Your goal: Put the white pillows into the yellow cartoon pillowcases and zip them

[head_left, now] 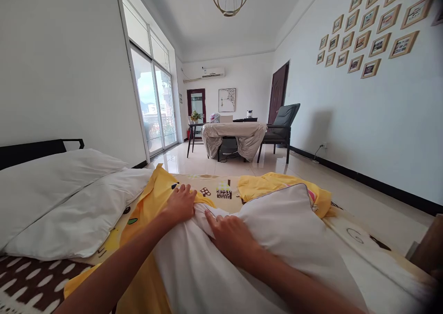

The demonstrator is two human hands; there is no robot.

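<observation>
A large white pillow [287,226] lies in front of me across the bed, its far right corner raised. My left hand [182,202] curls its fingers over yellow fabric, which looks like a pillowcase [152,203], where it meets the pillow's far edge. To the right, my right hand [228,233] grips the pillow, its index finger stretched toward the left hand and the other fingers bent under. The yellow cloth runs down the pillow's left side beneath my left forearm. What lies under both palms is hidden.
Two white pillows [79,198] are stacked at the left by a black bed frame [34,150]. Another yellow cloth [270,185] lies at the bed's far side on a printed sheet [221,192]. Beyond stand a covered table [235,132] and a black chair [282,127].
</observation>
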